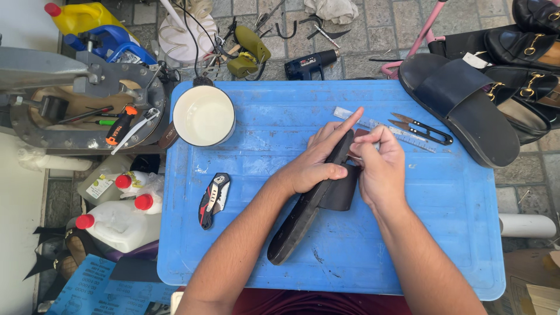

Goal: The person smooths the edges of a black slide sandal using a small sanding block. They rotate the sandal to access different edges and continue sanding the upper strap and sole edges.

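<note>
A: From the head camera, where does the black sandal [306, 204] lie?

B: On edge on the blue surface [449, 233], its long axis running from the near left up to the far right. The left hand [318, 163] wraps over the upper sole, fingers closed on it, index finger stretched along the edge.

A: And the right hand [379, 166]?

B: Just right of the sole, touching the black strap [341, 189]. Its fingers are pinched shut around something thin at the strap's join; what it is cannot be told. Both hands sit at the sandal's far end.

A: How does the sandal look?

B: Matte black, thick treaded sole, wide band. A folding utility knife [213, 200] lies to the left, thread snips [421, 128] and a clear ruler [373, 123] beyond, a second sandal [461, 105] far right.
</note>
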